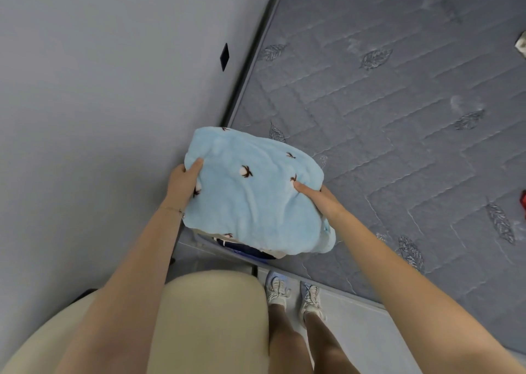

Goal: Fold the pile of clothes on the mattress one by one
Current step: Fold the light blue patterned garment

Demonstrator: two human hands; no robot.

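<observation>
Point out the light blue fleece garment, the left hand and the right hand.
light blue fleece garment (256,200), head view, middle of its upper face.
left hand (183,182), head view, back of the hand behind the thumb.
right hand (321,199), head view, base of the thumb.

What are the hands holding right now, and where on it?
Both hold the folded light-blue fleece garment: the left hand grips its left edge, the right hand its right edge, thumbs on top.
</observation>
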